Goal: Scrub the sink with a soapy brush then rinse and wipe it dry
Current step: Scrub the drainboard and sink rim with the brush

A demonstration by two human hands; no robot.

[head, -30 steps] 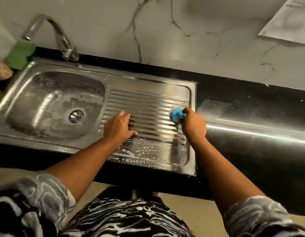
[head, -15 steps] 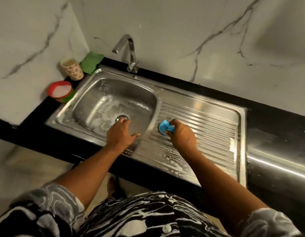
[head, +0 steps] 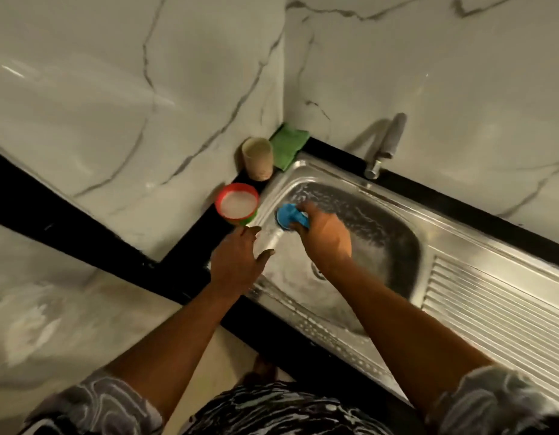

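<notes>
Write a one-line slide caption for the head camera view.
Right hand holds a blue brush at the left side of the sink; left hand open near its rim, beside a red bowl.

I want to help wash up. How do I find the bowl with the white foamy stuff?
Find the steel sink and go to its end in the wall corner. On the black counter there sit a green cloth, a beige cup, then the bowl, nearest the front. It alone is red, wide and full of white foam.
</notes>
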